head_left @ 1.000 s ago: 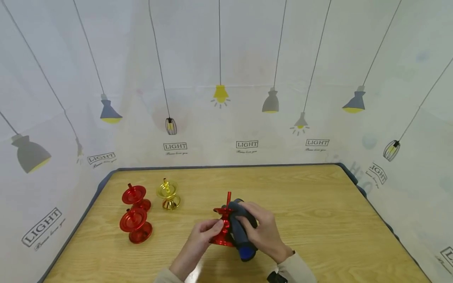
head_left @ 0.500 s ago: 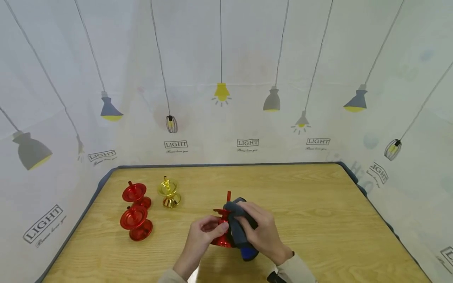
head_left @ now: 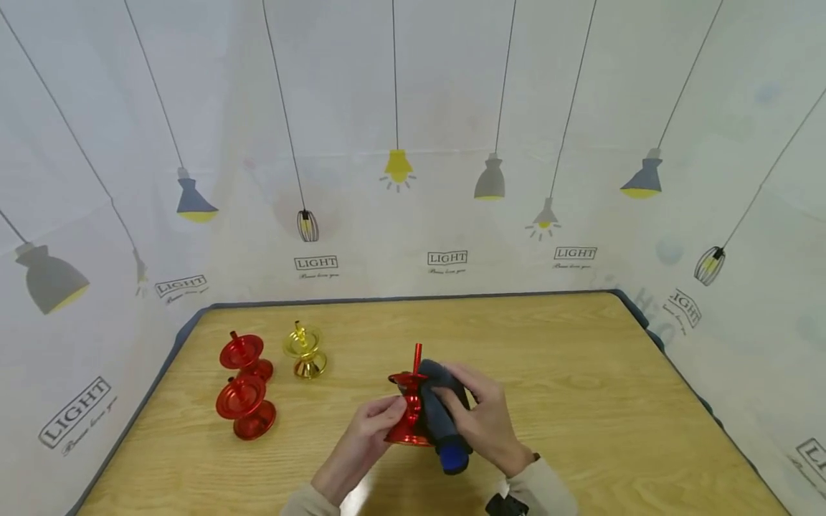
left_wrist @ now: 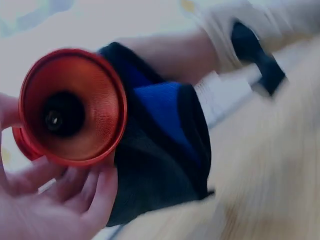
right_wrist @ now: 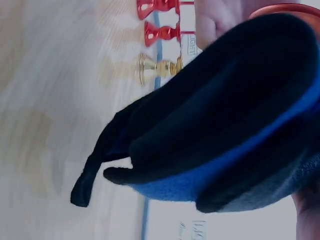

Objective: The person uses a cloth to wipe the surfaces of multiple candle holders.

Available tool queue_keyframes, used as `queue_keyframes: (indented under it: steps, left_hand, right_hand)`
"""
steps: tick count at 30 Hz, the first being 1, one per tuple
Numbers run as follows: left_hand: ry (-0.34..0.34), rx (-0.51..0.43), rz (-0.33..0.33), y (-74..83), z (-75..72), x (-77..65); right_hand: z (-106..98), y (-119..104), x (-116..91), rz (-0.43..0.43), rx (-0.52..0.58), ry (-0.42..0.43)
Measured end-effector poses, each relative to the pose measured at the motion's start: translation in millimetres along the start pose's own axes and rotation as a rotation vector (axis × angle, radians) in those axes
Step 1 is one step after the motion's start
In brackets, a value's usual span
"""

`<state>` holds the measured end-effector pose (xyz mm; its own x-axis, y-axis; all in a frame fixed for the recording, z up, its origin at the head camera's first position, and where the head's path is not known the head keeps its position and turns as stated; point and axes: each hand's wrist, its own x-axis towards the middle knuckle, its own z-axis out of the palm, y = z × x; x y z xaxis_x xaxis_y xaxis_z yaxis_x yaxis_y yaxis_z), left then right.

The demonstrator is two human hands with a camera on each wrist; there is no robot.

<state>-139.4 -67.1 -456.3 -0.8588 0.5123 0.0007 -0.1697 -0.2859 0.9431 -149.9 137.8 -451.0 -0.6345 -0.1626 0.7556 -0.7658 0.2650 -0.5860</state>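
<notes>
My left hand (head_left: 369, 437) grips a shiny red candle holder (head_left: 409, 430) by its stem and base. The holder stands nearly upright above the table, its thin spike pointing up past a small dish. In the left wrist view the hollow underside of its flared base (left_wrist: 102, 100) faces the camera. My right hand (head_left: 485, 416) pinches a folded dark grey-blue cloth (head_left: 441, 416) with a bright blue inner side. The cloth lies against the right side of the red holder, from the dish down to the base. Folds of cloth hide some of my right fingers.
At the left of the wooden table (head_left: 581, 401) stand two more red candle holders (head_left: 240, 398) (head_left: 241, 352), close together. A gold candle holder (head_left: 310, 365) is just right of them. A white sheet printed with lamps (head_left: 361, 215) surrounds the table's back and sides.
The cloth has shifted slightly along the right side of the red candle holder, its folds changing shape. My left thumb moved in over the stem, then back. The standing holders stay put.
</notes>
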Motion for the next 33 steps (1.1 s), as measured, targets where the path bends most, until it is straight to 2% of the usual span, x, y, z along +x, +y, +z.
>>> queue_keyframes:
  steps: [3,5,7,10,12,16,21,24,27,30,33]
  left_hand:
    - [0.166,0.279,0.007,4.0,7.8,1.2]
    - [0.271,0.406,0.014,4.8,12.9,2.8]
    - [0.337,0.44,0.025,5.2,16.5,4.2]
    - [0.403,0.393,0.039,6.0,19.1,5.1]
    - [0.409,0.347,0.036,6.7,20.1,5.3]
    - [0.351,0.23,0.011,7.2,20.0,4.2]
    - [0.162,0.096,0.019,4.4,13.2,1.2]
    - [0.074,0.104,0.015,4.4,7.2,-0.1]
    - [0.097,0.213,-0.002,5.9,5.2,0.5]
    - [0.202,0.352,0.004,7.6,8.1,3.4]
    - [0.275,0.447,0.055,7.9,11.8,6.6]
  right_hand:
    - [-2,0,3,-0.082,-0.091,-0.017]
    - [-2,0,5,-0.126,-0.119,-0.033]
    - [-1,-1,6,-0.154,-0.124,-0.036]
    - [2,-2,7,-0.16,-0.109,-0.016]
    - [3,-2,6,-0.152,-0.099,0.015]
    - [4,-3,2,-0.104,-0.05,0.06]
    - [3,-2,-3,0.0,0.054,0.056]
    - [3,-2,-5,0.034,0.075,0.049]
    - [1,-1,-5,0.005,0.013,0.048]
    - [-2,0,-2,-0.08,-0.083,0.057]
    - [-4,1,2,-0.165,-0.146,0.049]
